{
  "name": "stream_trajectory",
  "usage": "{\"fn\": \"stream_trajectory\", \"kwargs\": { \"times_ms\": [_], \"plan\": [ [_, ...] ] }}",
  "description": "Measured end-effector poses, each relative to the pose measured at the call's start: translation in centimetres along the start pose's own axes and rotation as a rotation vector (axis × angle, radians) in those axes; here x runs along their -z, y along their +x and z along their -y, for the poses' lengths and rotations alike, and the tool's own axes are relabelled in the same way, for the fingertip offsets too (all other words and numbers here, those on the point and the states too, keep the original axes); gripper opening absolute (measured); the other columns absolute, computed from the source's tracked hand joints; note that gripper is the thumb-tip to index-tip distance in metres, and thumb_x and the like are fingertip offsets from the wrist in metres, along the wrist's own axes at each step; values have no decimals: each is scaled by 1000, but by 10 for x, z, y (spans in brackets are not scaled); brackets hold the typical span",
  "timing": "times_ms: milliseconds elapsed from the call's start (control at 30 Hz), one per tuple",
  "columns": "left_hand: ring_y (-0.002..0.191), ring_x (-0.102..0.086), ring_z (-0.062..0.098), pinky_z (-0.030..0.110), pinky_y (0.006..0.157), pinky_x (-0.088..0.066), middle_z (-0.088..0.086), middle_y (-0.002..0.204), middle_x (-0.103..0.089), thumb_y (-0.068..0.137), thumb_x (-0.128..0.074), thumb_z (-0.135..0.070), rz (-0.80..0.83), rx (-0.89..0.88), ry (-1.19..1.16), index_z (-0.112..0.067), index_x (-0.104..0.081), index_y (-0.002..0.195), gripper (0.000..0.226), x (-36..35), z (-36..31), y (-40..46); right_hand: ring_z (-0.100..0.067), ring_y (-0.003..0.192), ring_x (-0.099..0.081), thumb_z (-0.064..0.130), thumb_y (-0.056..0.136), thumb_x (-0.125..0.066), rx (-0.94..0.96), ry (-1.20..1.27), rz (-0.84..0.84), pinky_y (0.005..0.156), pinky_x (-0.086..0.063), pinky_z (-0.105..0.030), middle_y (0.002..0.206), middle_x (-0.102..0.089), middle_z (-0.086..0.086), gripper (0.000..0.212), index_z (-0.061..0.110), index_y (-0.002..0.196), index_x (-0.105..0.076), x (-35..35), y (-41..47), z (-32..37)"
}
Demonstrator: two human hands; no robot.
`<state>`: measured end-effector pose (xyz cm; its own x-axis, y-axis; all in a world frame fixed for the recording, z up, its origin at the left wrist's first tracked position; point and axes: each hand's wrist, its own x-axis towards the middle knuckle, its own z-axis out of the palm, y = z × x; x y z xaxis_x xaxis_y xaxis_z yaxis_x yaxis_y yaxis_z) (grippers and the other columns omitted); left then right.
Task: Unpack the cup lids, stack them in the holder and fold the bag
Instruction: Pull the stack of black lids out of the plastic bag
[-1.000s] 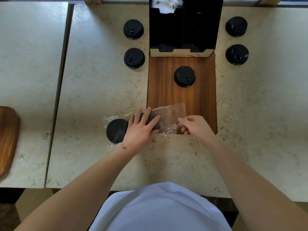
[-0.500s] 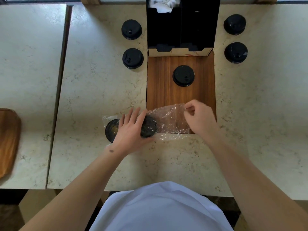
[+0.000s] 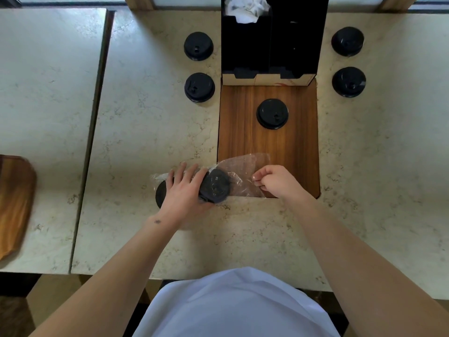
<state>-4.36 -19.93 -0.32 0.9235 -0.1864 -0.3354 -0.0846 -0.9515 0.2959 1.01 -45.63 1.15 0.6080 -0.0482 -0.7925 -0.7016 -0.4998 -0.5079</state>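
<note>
A clear plastic bag (image 3: 245, 167) lies across the marble counter and the near edge of the wooden board (image 3: 298, 142). Inside it sits a row of black cup lids (image 3: 216, 186), lying on its side. My left hand (image 3: 184, 190) wraps over the lids through the plastic. My right hand (image 3: 277, 181) pinches the open end of the bag. The black lid holder (image 3: 269, 37) stands at the far end of the board. One loose lid (image 3: 272, 113) rests on the board in front of it.
Two loose lids lie left of the holder (image 3: 198, 46) (image 3: 199, 87) and two right of it (image 3: 348, 41) (image 3: 349, 81). White crumpled paper (image 3: 245, 8) fills the holder's left slot. A wooden tray (image 3: 14, 203) sits on the neighbouring counter at the left.
My right hand has dropped from the bag's upper edge to its lower open end. The lid stack has tipped, showing its end face more, with my left hand still over it.
</note>
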Motion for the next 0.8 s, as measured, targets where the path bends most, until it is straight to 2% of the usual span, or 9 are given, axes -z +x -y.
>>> {"fn": "stream_trajectory", "kwargs": {
  "times_ms": [100, 200, 367, 467, 500, 567, 633, 700, 800],
  "plan": [
    [150, -22, 37, 61, 122, -13, 6, 157, -41, 70, -50, -84, -11, -15, -14, -28, -36, 149, 98, -2, 2, 0, -22, 97, -75, -5, 102, -51, -48, 166, 127, 87, -61, -33, 111, -74, -12, 17, 6, 108, -63, 0, -3, 4],
    [150, -21, 37, 61, 122, -11, 5, 157, -40, 72, -64, -77, 8, -28, -20, -28, -34, 149, 95, -3, 3, 2, -24, 89, -78, -1, 104, -49, -92, 414, 268, 77, -64, -32, 102, -77, -16, 22, -1, 122, -62, 0, -9, 4],
    [147, -28, 34, 60, 122, -14, 1, 153, -46, 72, -71, -70, 6, -51, -39, -28, -36, 147, 93, -3, -1, 3, -12, 65, -74, 4, 97, -67, -29, 307, 326, 57, -60, -22, 87, -76, -11, 16, 4, 112, -71, -6, -15, 11],
    [145, -30, 33, 61, 121, -16, 1, 151, -48, 72, -72, -69, -13, -65, -62, -28, -37, 146, 91, -5, -5, 3, -10, 45, -48, -2, 98, -64, -98, 341, 304, 41, -41, -18, 74, -60, -8, 13, 2, 108, -71, -13, -11, 18],
    [145, -30, 32, 60, 121, -16, 1, 151, -48, 72, -71, -69, -21, -63, -72, -28, -38, 146, 91, -6, -5, 3, -9, 43, -43, 2, 97, -68, -93, 298, 275, 40, -39, -18, 69, -58, -6, 11, 3, 108, -70, -14, -9, 19],
    [145, -31, 31, 59, 121, -16, 1, 150, -50, 73, -70, -68, -34, -63, -92, -27, -38, 146, 90, -7, -7, 3, -6, 36, -50, 17, 92, -76, -20, 108, 191, 40, -46, -18, 61, -63, -1, 9, 14, 99, -70, -17, -5, 19],
    [146, -31, 31, 58, 121, -15, 1, 149, -51, 75, -69, -68, -35, -56, -112, -26, -37, 147, 89, -8, -9, 3, -3, 39, -57, 29, 87, -81, 41, -15, 136, 42, -50, -19, 67, -69, -3, 15, 22, 97, -72, -19, -5, 18],
    [147, -30, 31, 58, 122, -14, 2, 149, -53, 76, -69, -67, -35, -47, -129, -25, -37, 148, 90, -9, -10, 2, -9, 50, -61, 35, 88, -80, 90, -101, 146, 46, -51, -21, 81, -75, -10, 28, 15, 107, -75, -20, -6, 22],
    [146, -32, 31, 58, 121, -15, 3, 147, -56, 74, -70, -67, -42, -40, -145, -24, -39, 148, 91, -9, -9, 2, -20, 71, -62, 34, 94, -72, 93, -179, 197, 64, -50, -31, 99, -76, -18, 40, 3, 121, -72, -24, -10, 33]
  ]
}}
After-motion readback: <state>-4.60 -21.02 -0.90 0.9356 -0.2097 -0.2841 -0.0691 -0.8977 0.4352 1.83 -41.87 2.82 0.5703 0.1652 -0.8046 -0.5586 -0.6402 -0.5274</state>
